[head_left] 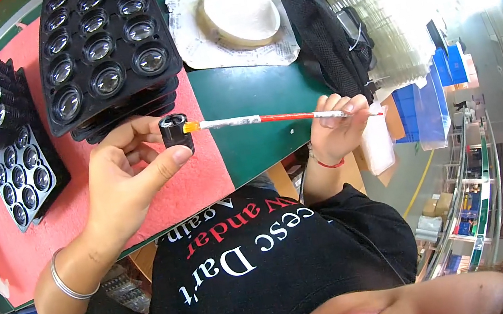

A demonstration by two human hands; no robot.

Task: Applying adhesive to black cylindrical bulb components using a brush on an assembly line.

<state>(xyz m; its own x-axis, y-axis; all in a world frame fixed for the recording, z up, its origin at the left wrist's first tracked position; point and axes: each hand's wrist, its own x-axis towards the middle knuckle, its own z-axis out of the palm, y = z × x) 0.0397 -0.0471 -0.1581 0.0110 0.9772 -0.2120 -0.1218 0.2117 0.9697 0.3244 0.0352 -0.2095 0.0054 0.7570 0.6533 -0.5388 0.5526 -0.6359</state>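
Between the thumb and fingers of my left hand (120,178), a short black lens barrel (175,127) is held upright above the pink mat's edge. My right hand (340,126) pinches the far end of a slim paintbrush (284,117) with a red and silver handle. The brush lies almost level, and its yellow bristles meet the side of the barrel. Just beyond my left hand stands a stack of black trays (81,69) whose round pockets hold clear lenses. A smaller black tray (49,159) with lenses and several black barrels sits farther left.
A pink foam mat (204,171) covers the left of the green table (250,147). Beyond the brush, a round white dish (241,10) rests on a printed sheet (196,54). To the right are a black mesh bag (326,46), stacked clear trays (384,17), a white bottle (378,147) and blue bins (425,113).
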